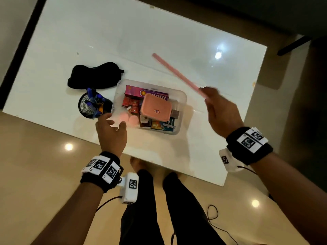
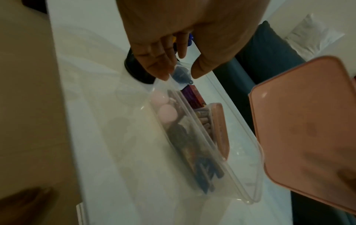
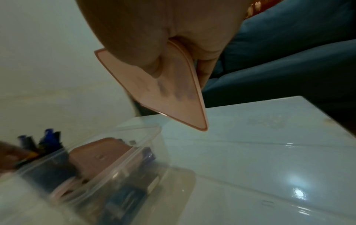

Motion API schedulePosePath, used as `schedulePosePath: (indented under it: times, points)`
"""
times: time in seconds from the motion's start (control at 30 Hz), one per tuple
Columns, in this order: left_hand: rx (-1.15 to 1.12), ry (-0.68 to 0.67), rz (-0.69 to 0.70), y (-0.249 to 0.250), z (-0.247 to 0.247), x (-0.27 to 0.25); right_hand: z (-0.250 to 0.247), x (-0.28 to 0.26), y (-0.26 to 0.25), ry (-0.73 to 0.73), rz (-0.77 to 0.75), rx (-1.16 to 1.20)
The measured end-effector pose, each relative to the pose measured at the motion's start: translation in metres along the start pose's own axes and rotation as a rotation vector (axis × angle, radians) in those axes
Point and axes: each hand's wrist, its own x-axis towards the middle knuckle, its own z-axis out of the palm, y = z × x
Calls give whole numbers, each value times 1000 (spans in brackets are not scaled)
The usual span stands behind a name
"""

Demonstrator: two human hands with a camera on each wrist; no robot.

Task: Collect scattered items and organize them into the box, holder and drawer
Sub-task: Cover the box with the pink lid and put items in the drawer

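Observation:
A clear plastic box (image 1: 183,98) full of small packets and a pink case (image 1: 155,108) sits near the front of the white table (image 1: 106,41). My left hand (image 1: 113,121) holds its near-left corner; in the left wrist view the fingers and thumb of that hand (image 2: 181,73) straddle the rim of the box (image 2: 240,175). My right hand (image 1: 205,96) pinches the pink lid (image 1: 177,73) by one end, in the air right of the box and tilted edge-on. The right wrist view shows the lid (image 3: 173,99) between thumb and fingers, above the box (image 3: 158,152).
A black mesh holder (image 1: 86,106) with several pens (image 1: 95,101) stands just left of the box. A black eye mask (image 1: 92,76) lies behind it. The table's front edge runs close to my legs. A dark blue sofa (image 3: 289,45) lies beyond the table.

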Motion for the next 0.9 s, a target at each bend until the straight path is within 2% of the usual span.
schedulePosePath:
  times: [0.13,0.2,0.3,0.63,0.9]
  points:
    - [-76,-82,25,-15,-2,7,47,-23,-10,-138,-258,-244]
    - [-174,-116,-12,-16,0,9,72,-37,-15,-153,-314,-359]
    - [-294,-81,-95,-11,0,15,98,-48,-26,-153,-382,-401]
    - [35,-166,159,-17,6,29,103,-46,-20,-230,-431,-478]
    - [55,-148,195,-18,7,23,111,-37,-30,-242,-366,-458]
